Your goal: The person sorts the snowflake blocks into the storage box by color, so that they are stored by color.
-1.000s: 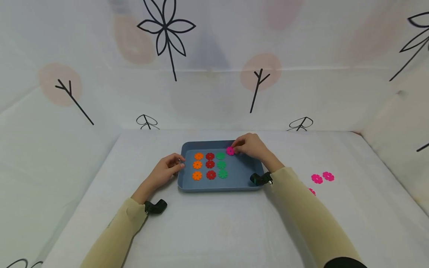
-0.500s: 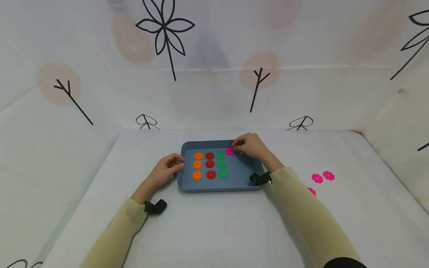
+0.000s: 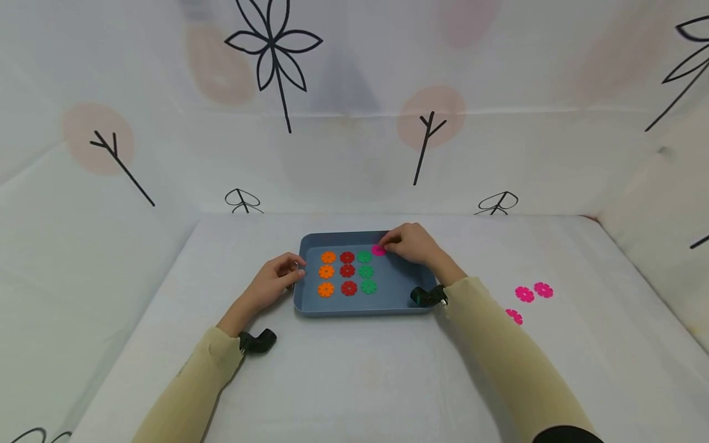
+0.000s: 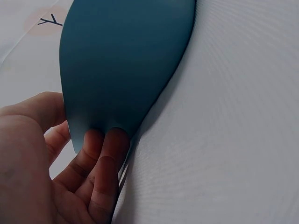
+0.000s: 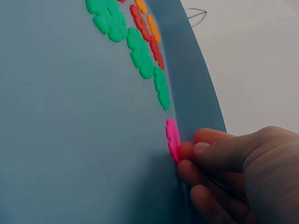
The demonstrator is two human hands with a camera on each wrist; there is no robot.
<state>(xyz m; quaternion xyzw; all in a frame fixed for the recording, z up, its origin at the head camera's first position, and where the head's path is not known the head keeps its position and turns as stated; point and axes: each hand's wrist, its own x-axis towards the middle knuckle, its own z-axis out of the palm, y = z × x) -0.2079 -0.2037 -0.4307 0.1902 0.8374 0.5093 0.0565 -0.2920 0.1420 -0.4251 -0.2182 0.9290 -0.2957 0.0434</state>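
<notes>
A blue-grey tray (image 3: 332,312) carries columns of orange (image 3: 327,271), red (image 3: 347,271) and green flower-shaped discs (image 3: 367,287). With its fingertips against the tray's outer wall (image 4: 121,56) in the left wrist view, my left hand (image 3: 272,282) grips the tray's left edge. Near the back rim, right of the green column, lies a pink flower-shaped disc (image 3: 378,250). My right hand (image 3: 412,243) pinches the near edge of this pink disc (image 5: 173,139) between thumb and fingertips. The fingertips partly cover the disc in the head view.
On the white-covered table (image 3: 354,381), right of the tray, lie more pink flower-shaped discs (image 3: 524,295). One of them is just beside the right sleeve (image 3: 504,338). A white patterned sheet (image 3: 343,166) rises behind the table.
My right hand has shifted slightly left with the pink disc, closer to the green column. The left hand has stayed at the tray's edge.
</notes>
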